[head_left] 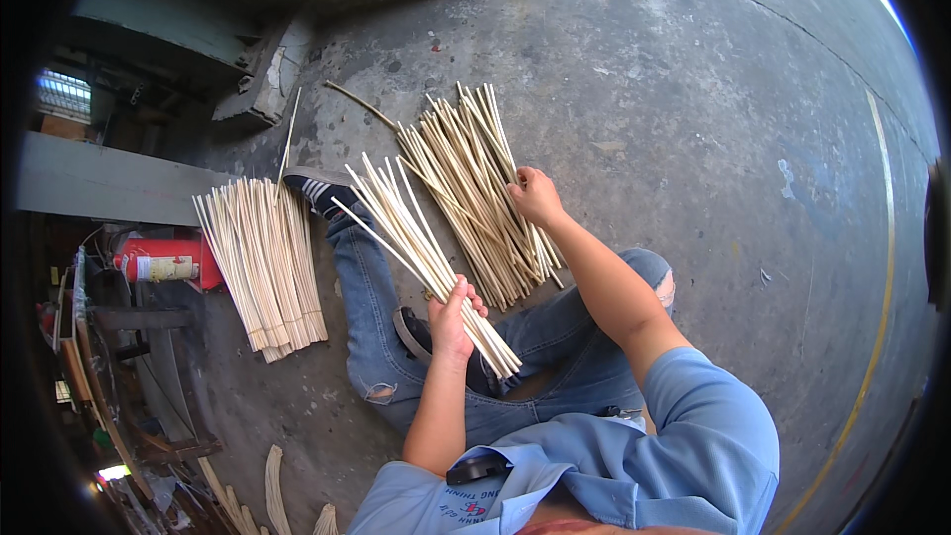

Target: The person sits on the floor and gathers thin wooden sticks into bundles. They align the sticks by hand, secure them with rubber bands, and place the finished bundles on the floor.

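My left hand [453, 322] is wrapped round a loose bundle of thin, pale cane sticks [396, 225]. The bundle slants over my lap, its upper ends fanned apart. Out to the right, my right hand [537, 196] has its fingers closed at the right edge of a larger pile of cane sticks [464, 198] lying on the floor. The fingers appear to pinch a stick at that edge, though the fingertips are partly hidden. Some sticks in this pile lie crosswise, and one pokes out at its upper left.
To the left lies a tidier stack of cane sticks [265, 272], tied near its lower end. Behind it is a red fire extinguisher [168, 260]. My legs [381, 347] are folded on the concrete floor [753, 188]. More bundled pieces [275, 490] lie at the lower left.
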